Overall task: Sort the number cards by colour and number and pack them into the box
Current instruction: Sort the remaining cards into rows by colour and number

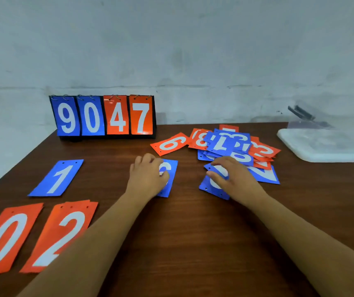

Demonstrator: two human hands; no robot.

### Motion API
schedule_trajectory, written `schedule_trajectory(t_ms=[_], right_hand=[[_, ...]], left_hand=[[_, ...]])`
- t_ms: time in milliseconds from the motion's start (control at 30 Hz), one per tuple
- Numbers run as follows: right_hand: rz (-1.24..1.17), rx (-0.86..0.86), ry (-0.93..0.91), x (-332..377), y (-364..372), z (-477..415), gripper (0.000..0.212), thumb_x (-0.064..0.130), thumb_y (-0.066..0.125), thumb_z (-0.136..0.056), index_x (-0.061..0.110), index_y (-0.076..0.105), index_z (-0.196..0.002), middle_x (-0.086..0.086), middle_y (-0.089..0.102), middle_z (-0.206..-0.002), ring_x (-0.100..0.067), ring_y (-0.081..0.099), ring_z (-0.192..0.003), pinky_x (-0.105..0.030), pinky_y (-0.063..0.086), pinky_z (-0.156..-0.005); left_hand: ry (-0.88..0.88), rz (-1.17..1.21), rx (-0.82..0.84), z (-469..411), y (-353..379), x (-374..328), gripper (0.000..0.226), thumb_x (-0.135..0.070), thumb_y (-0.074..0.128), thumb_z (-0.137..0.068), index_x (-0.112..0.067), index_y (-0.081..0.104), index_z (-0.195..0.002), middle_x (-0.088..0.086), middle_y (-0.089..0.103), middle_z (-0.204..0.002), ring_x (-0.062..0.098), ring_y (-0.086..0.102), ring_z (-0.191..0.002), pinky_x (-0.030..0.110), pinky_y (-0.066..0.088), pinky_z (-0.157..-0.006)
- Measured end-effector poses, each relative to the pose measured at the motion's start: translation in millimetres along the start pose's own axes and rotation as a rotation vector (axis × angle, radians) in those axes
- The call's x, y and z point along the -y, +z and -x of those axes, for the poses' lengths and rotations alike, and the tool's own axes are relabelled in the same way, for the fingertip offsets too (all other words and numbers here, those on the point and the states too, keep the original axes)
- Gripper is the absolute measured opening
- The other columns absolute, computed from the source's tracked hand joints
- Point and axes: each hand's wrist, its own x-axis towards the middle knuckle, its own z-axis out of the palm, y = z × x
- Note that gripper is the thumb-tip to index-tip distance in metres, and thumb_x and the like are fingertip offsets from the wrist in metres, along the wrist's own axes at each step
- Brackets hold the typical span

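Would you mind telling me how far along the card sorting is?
Early. Done: blue 1, orange 0 and orange 2 laid out at the left. In hand: the left hand touches a blue card, the right hand a second blue card. Left: the mixed pile, the loose orange 6, and all packing.

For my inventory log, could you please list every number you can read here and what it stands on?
"9 0 4 7": flip stand
"1": blue card
"0": leftmost orange card
"2": orange stack
"6": far orange card
Heap, cards under left hand, right hand: partly covered, uncertain.
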Motion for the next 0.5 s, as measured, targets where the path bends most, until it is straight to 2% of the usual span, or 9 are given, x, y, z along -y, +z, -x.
schedule_trajectory(t_ms=[100, 167, 267, 367, 433, 500], right_hand=[[0.126, -0.080, 0.099, -13, -12, -28, 0.047, 0.035, 0.060, -0.094, 0.015, 0.050, -0.135, -0.003, 0.050, -0.136, -0.020, 0.049, -0.125, -0.033, 0.041, -0.100], [0.210, -0.031, 0.170, -21, -15, -49, 0.057, 0.036, 0.059, -0.094, 0.012, 0.042, -0.143, -0.007, 0.042, -0.147, -0.024, 0.042, -0.133, -0.035, 0.038, -0.105], [0.265, 0.115, 0.196, -35, -8, -75, 0.067, 0.043, 0.059, -0.093, 0.014, 0.034, -0.149, -0.007, 0.032, -0.156, -0.026, 0.032, -0.142, -0.040, 0.032, -0.113], [0.295, 0.171, 0.160, -44, 0, -87, 0.054, 0.042, 0.055, -0.095, 0.019, 0.045, -0.143, -0.006, 0.049, -0.144, -0.025, 0.046, -0.131, -0.041, 0.037, -0.110], [0.441, 0.086, 0.043, -45, 5, -87, 0.037, 0.039, 0.048, -0.099, 0.022, 0.058, -0.131, -0.002, 0.060, -0.128, -0.021, 0.055, -0.117, -0.038, 0.036, -0.107], [0.517, -0.035, -0.054, -43, 7, -82, 0.030, 0.032, 0.041, -0.102, 0.023, 0.065, -0.119, 0.000, 0.067, -0.111, -0.020, 0.060, -0.102, -0.035, 0.034, -0.103]], left_hand=[[0.087, 0.020, 0.070, 6, 2, -20, 0.049, -0.047, 0.055, -0.091, -0.032, 0.048, -0.138, -0.004, 0.042, -0.143, 0.019, 0.036, -0.131, 0.038, 0.030, -0.107], [0.107, 0.028, 0.149, 7, 6, -29, 0.048, -0.049, 0.055, -0.092, -0.034, 0.048, -0.137, -0.005, 0.041, -0.145, 0.018, 0.035, -0.135, 0.040, 0.027, -0.110], [0.094, 0.062, 0.136, 9, 12, -28, 0.042, -0.049, 0.054, -0.093, -0.036, 0.051, -0.132, -0.006, 0.043, -0.141, 0.017, 0.035, -0.133, 0.038, 0.028, -0.108], [0.117, 0.114, 0.083, 11, 18, -23, 0.039, -0.050, 0.055, -0.092, -0.036, 0.055, -0.129, -0.010, 0.045, -0.135, 0.014, 0.036, -0.129, 0.036, 0.028, -0.108], [0.121, 0.204, 0.000, 10, 19, -25, 0.036, -0.048, 0.057, -0.092, -0.032, 0.059, -0.124, -0.011, 0.047, -0.130, 0.011, 0.039, -0.125, 0.035, 0.030, -0.108], [0.085, 0.411, -0.132, 9, 12, -32, 0.025, -0.042, 0.059, -0.093, -0.028, 0.066, -0.112, -0.011, 0.055, -0.118, 0.006, 0.048, -0.112, 0.031, 0.040, -0.101]])
